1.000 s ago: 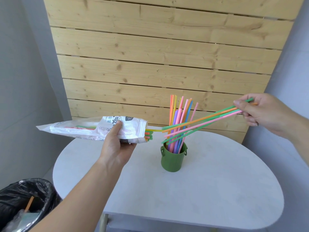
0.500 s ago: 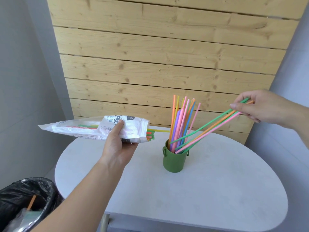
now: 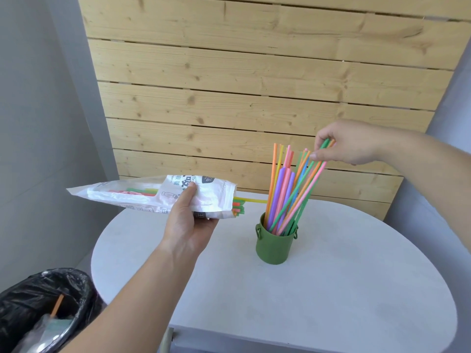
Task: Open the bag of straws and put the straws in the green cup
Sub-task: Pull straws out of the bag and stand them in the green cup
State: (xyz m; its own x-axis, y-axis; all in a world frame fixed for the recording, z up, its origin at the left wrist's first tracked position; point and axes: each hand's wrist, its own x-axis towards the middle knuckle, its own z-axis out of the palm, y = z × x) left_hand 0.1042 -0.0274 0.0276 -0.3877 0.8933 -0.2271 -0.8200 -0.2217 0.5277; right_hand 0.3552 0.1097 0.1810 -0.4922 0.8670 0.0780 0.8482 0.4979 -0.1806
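A green cup (image 3: 274, 247) stands on the white table (image 3: 331, 289), holding several coloured straws (image 3: 279, 189) upright. My right hand (image 3: 349, 142) pinches the top ends of a few straws (image 3: 303, 189), green, orange and pink, whose lower ends sit inside the cup. My left hand (image 3: 190, 220) holds the white straw bag (image 3: 153, 193) level, just left of the cup. The bag's mouth faces the cup, and several straw ends (image 3: 239, 208) stick out of it, one yellow straw reaching furthest.
A wooden slat wall (image 3: 254, 85) rises behind the table. A bin lined with a black bag (image 3: 43, 307) sits at the lower left, below the table's edge, with rubbish inside. Grey walls close in on both sides.
My right hand moved left and tipped its bunch of straws from slanted to nearly upright, their lower ends now in the cup. The left hand and bag stayed in place.
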